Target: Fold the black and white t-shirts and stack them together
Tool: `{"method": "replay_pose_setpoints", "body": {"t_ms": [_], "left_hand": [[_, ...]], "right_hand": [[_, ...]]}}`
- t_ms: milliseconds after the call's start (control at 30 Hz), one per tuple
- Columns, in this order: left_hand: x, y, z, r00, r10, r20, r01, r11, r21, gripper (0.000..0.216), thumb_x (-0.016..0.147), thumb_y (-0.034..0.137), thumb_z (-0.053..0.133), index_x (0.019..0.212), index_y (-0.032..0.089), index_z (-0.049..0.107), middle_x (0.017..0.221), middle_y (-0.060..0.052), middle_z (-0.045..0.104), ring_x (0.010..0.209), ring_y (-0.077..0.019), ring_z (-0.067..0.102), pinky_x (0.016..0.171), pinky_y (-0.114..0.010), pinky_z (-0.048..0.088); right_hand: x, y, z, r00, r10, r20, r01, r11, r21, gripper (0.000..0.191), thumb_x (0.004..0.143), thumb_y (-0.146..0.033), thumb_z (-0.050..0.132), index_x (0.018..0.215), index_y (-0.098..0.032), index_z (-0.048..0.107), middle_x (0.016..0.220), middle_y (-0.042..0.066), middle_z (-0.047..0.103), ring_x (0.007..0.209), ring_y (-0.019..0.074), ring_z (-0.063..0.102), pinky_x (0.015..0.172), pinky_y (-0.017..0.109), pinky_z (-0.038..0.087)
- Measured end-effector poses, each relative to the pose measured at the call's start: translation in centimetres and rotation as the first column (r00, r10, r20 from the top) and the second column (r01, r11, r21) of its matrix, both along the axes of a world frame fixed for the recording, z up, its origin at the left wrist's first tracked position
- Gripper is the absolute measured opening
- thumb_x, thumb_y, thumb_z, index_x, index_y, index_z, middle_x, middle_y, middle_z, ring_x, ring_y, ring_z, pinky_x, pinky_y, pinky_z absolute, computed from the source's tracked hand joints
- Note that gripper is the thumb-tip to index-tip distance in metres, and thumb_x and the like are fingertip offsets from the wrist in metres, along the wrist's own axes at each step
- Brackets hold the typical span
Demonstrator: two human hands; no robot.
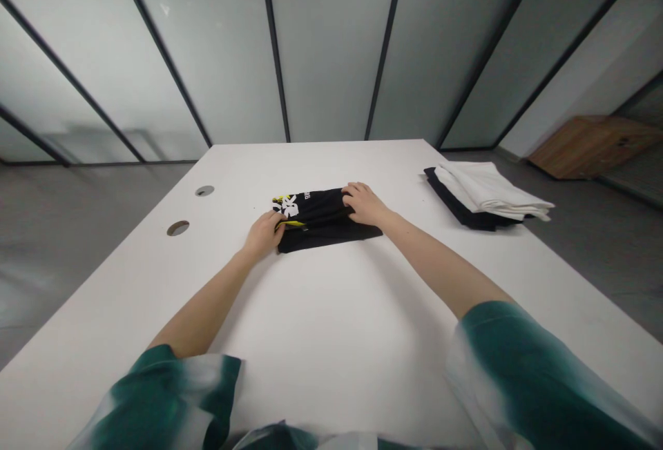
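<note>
A black folded garment, apparently a T-shirt (326, 212), lies on the white table with a white and yellow print towards its left end. My left hand (265, 232) grips its left edge, fingers curled round the cloth beside a yellow strip. At the upper right part of the garment, my right hand (365, 203) has its fingers bent and closed on the fabric. The lower layer of black cloth sticks out nearer to me, below both hands. My fingertips are partly hidden in the folds.
A stack of folded clothes stands at the table's right edge, white cloth (492, 188) over black cloth (458, 212). Two round cable holes (178, 228) are set in the white tabletop (321, 319) at left. Frosted glass panels (331, 43) rise behind. A wooden cabinet (595, 146) is at far right.
</note>
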State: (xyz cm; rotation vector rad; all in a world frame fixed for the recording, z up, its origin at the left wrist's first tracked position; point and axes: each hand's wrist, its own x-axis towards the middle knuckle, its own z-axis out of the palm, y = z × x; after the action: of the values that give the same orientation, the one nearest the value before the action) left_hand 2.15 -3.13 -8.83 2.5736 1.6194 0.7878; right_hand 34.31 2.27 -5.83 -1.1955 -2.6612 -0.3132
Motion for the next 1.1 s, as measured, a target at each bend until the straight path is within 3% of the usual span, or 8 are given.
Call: {"method": "replay_pose_setpoints", "body": {"t_ms": [200, 300, 367, 500, 633, 767, 900, 1100], "left_hand": [[0.5, -0.8, 1.6, 0.987, -0.106, -0.124, 0.102, 0.994, -0.041, 0.019, 0.085, 0.024, 0.048, 0.095, 0.021, 0.064, 0.091, -0.008, 0.067, 0.091, -0.0254, 0.062, 0.085, -0.040, 0.050], [0.6, -2.2, 1.3, 0.962, -0.170, -0.212, 0.150, 0.983, -0.106, 0.017, 0.084, 0.030, 0.053, 0.092, 0.020, 0.064, 0.092, -0.010, 0.066, 0.091, -0.0273, 0.060, 0.084, -0.043, 0.049], [0.6, -3.0, 0.8, 0.969, -0.173, -0.178, 0.155, 0.982, -0.111, 0.022, 0.085, 0.036, 0.055, 0.097, 0.020, 0.064, 0.100, -0.011, 0.064, 0.096, -0.0275, 0.059, 0.087, -0.043, 0.049], [0.4, -3.4, -0.1, 0.987, -0.139, -0.082, 0.129, 0.985, -0.118, 0.027, 0.086, 0.032, 0.053, 0.108, 0.020, 0.064, 0.108, -0.010, 0.063, 0.105, -0.0265, 0.056, 0.095, -0.042, 0.048], [0.2, -2.8, -0.8, 0.989, -0.114, -0.092, 0.101, 0.985, -0.141, 0.027, 0.084, 0.027, 0.053, 0.107, 0.020, 0.066, 0.109, -0.010, 0.065, 0.105, -0.0269, 0.057, 0.096, -0.042, 0.048], [0.2, -2.5, -1.0, 0.993, -0.061, -0.101, 0.051, 0.994, -0.093, 0.025, 0.087, 0.024, 0.048, 0.102, 0.021, 0.068, 0.105, -0.010, 0.067, 0.101, -0.0264, 0.058, 0.091, -0.041, 0.050], [0.6, -2.8, -0.4, 0.997, -0.030, -0.076, 0.033, 0.999, 0.030, 0.022, 0.088, 0.024, 0.047, 0.098, 0.020, 0.066, 0.100, -0.011, 0.067, 0.096, -0.0264, 0.057, 0.087, -0.042, 0.049], [1.1, -3.9, 0.6, 0.957, -0.245, -0.155, 0.239, 0.969, -0.055, 0.009, 0.081, 0.025, 0.054, 0.081, 0.021, 0.063, 0.082, -0.008, 0.065, 0.087, -0.0248, 0.058, 0.088, -0.043, 0.044]], "right_hand": [[2.1, -2.3, 0.4, 0.999, -0.026, -0.022, 0.026, 1.000, -0.002, 0.020, 0.074, -0.014, 0.062, 0.093, -0.018, 0.067, 0.127, 0.014, 0.061, 0.127, 0.0333, 0.045, 0.104, 0.047, 0.036], [2.2, -4.2, -1.2, 0.998, -0.070, -0.005, 0.068, 0.987, -0.147, 0.022, 0.077, -0.017, 0.060, 0.097, -0.018, 0.067, 0.108, 0.012, 0.068, 0.110, 0.0289, 0.056, 0.097, 0.043, 0.040], [2.2, -5.4, -2.6, 0.992, -0.100, -0.071, 0.084, 0.975, -0.207, 0.030, 0.080, -0.025, 0.060, 0.109, -0.018, 0.066, 0.112, 0.012, 0.068, 0.108, 0.0281, 0.058, 0.096, 0.042, 0.042], [2.3, -6.6, -5.1, 0.963, -0.125, -0.240, 0.082, 0.980, -0.180, 0.044, 0.087, -0.036, 0.058, 0.127, -0.018, 0.063, 0.133, 0.014, 0.060, 0.124, 0.0300, 0.052, 0.100, 0.046, 0.043], [2.8, -6.3, -6.3, 0.930, -0.196, -0.311, 0.155, 0.976, -0.151, 0.032, 0.094, -0.028, 0.049, 0.114, -0.020, 0.072, 0.127, 0.012, 0.065, 0.116, 0.0277, 0.057, 0.102, 0.046, 0.045], [2.9, -6.1, -6.2, 0.892, -0.261, -0.370, 0.233, 0.965, -0.118, 0.033, 0.096, -0.028, 0.045, 0.113, -0.021, 0.073, 0.122, 0.011, 0.066, 0.109, 0.0262, 0.061, 0.098, 0.044, 0.049], [2.7, -6.5, -5.6, 0.848, -0.204, -0.490, 0.193, 0.978, -0.073, 0.035, 0.096, -0.026, 0.041, 0.115, -0.023, 0.071, 0.125, 0.009, 0.064, 0.112, 0.0242, 0.061, 0.096, 0.041, 0.051], [4.4, -6.7, -4.6, 0.866, -0.235, -0.442, 0.238, 0.970, -0.048, 0.022, 0.085, -0.026, 0.053, 0.098, -0.019, 0.070, 0.090, 0.010, 0.068, 0.092, 0.0285, 0.060, 0.090, 0.046, 0.047]]}}
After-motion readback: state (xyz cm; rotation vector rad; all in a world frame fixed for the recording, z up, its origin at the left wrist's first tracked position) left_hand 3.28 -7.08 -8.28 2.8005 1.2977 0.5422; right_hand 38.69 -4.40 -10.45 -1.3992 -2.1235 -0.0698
